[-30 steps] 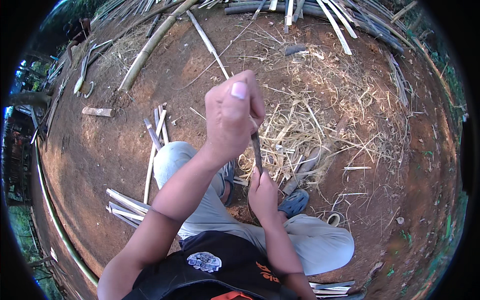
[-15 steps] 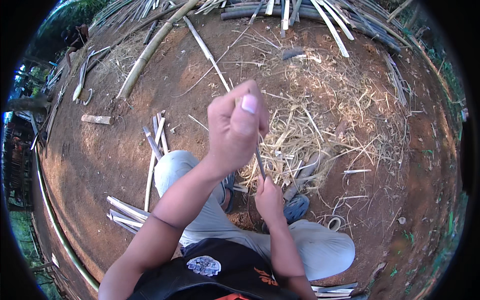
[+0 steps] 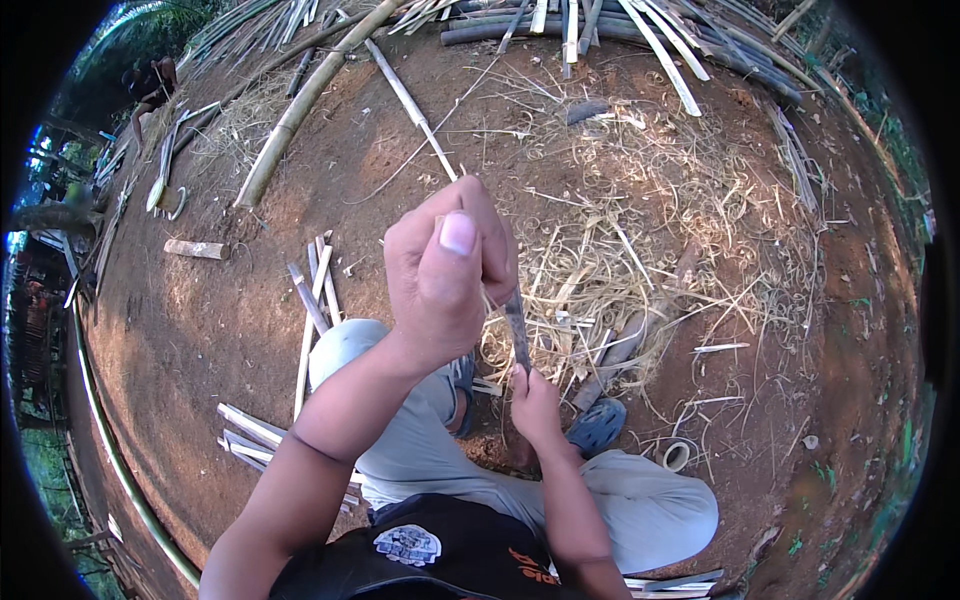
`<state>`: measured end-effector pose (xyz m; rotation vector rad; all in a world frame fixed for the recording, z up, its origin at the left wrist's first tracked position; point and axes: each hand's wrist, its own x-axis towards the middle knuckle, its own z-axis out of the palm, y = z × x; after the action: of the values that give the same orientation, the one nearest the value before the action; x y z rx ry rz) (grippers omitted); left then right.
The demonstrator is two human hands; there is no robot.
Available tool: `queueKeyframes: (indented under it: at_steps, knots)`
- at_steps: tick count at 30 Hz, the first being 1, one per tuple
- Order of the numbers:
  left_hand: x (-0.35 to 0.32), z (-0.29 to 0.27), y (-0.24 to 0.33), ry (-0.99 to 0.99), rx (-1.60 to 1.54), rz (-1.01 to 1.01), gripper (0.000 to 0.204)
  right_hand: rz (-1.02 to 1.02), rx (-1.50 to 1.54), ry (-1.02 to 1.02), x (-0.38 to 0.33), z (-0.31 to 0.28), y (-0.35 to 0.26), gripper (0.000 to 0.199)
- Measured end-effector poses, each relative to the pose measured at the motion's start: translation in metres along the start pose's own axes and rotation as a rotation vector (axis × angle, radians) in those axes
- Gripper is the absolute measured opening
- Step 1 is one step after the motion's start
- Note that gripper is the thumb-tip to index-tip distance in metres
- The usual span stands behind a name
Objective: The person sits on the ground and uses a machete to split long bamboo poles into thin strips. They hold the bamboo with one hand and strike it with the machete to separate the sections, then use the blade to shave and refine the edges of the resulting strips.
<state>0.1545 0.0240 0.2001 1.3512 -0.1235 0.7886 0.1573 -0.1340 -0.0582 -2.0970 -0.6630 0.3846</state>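
Bare reddish earth (image 3: pixel 230 330) spreads all around, littered with pale bamboo shavings (image 3: pixel 610 270) ahead of the seated person and with whole bamboo poles (image 3: pixel 300 105) and split slats (image 3: pixel 600 25) heaped along the far edge. A few short split strips (image 3: pixel 315 290) lie beside the person's left knee (image 3: pixel 350 350), and more strips (image 3: pixel 245 435) lie on the ground further back on the left.

The left hand (image 3: pixel 445 275) is raised close to the camera, its fingers curled shut into a fist, thumb pressed on top, pinching the upper end of a thin bamboo strip (image 3: pixel 487 300) that runs down from the fist. Just below and a little to the right, the right hand (image 3: pixel 535 405) is closed around the handle of a knife, whose dark blade (image 3: pixel 517 330) points upward and lies against the strip, between the two hands. The right hand rests low, near the lap, above a blue sandal (image 3: pixel 598 425). A small roll of tape (image 3: pixel 677 456) lies on the earth just right of the sandal.
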Motion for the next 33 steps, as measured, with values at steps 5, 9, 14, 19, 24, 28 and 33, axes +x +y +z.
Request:
queueKeyframes:
  at_steps: [5,9,14,19,24,28,33]
  knots:
    - [0.008,-0.016,-0.001,0.137,0.142,-0.020,0.053,-0.081,0.196,0.092,-0.009,-0.055,-0.102,0.028]
    - [0.010,-0.019,-0.004,0.101,0.043,-0.001,0.053,0.057,0.116,0.002,-0.012,-0.009,-0.057,0.022]
    - [0.007,-0.048,0.004,0.240,0.087,0.090,0.056,0.012,-0.001,-0.061,-0.011,-0.014,-0.062,0.022]
    - [0.010,-0.038,-0.006,0.183,0.000,0.084,0.058,-0.134,0.173,0.161,-0.016,-0.027,-0.083,0.024]
    - [0.020,-0.045,-0.007,0.130,-0.069,0.209,0.056,0.231,-0.089,-0.142,-0.005,0.009,0.003,0.029]
    - [0.008,-0.051,-0.006,0.247,-0.037,0.176,0.051,-0.131,0.126,0.091,-0.014,-0.020,-0.087,0.026]
    - [0.008,-0.049,-0.002,0.225,-0.020,0.144,0.045,0.189,-0.134,-0.062,0.007,0.025,0.011,0.028]
